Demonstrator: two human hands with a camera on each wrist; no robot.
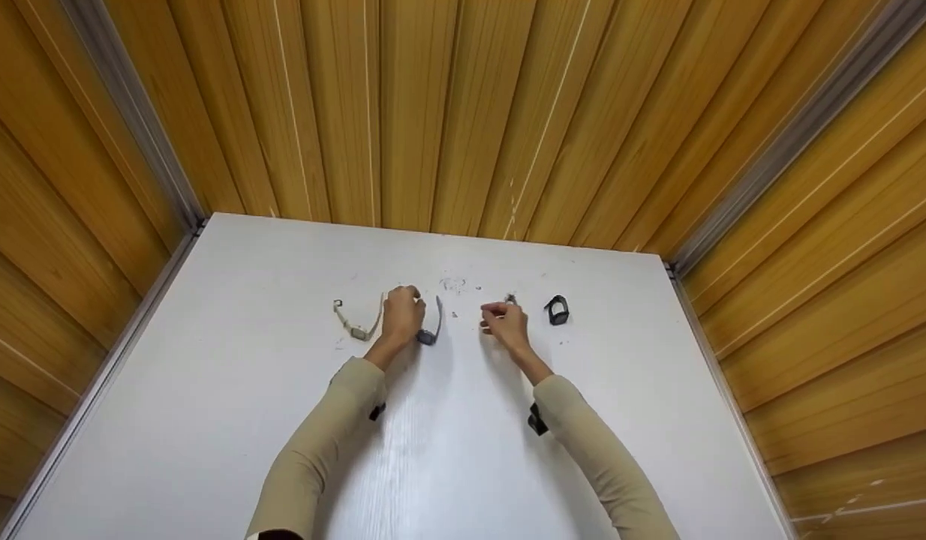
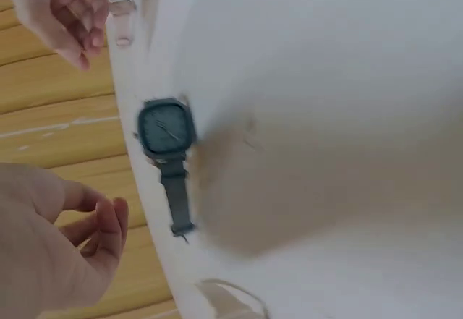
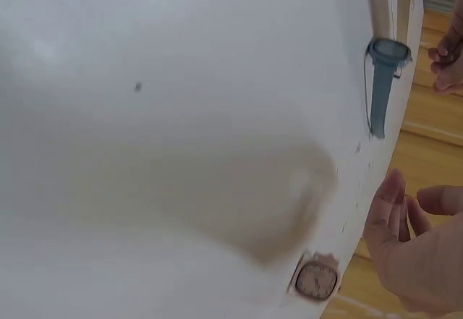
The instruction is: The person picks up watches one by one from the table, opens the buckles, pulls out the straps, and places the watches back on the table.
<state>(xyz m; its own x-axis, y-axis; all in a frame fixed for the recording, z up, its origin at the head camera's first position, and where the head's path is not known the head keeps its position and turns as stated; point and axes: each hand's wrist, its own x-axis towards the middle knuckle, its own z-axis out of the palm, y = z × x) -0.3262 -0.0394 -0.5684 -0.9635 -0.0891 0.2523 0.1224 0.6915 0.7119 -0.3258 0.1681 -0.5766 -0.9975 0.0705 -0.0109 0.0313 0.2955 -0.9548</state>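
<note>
Wood-patterned panels (image 1: 418, 112) on every visible side, with grey metal posts (image 1: 129, 112) in the corners. Below, a white tabletop (image 1: 433, 465), lightly glossy, speckled with dark marks (image 1: 454, 285) between the hands.

Across the far half, four watches in a loose row. Second from the left, a blue-grey watch (image 1: 427, 337), just right of the left hand (image 1: 404, 311): rounded-square case, dark dial, strap standing up in a curve. Left of the same hand, a cream watch (image 1: 359, 332) with slim strap ends raised toward the far edge. By the right hand (image 1: 506, 324), a pinkish watch (image 3: 316, 279) with a squarish, dark-rimmed face; farther right, a black watch (image 1: 558, 310), strap looped.

Left fingers loosely curled, thumb and fingertips close together; right fingers bent and relaxed, thumb apart. Beige sleeves (image 1: 305, 457) on both arms.

Pinkish watch mostly hidden behind the right hand from the head camera. Cream watch cut off at the bottom of the left wrist view, reduced to a blurred strap loop. Dial markings too soft to read. No telling contact from mere nearness between left hand and cream strap.
</note>
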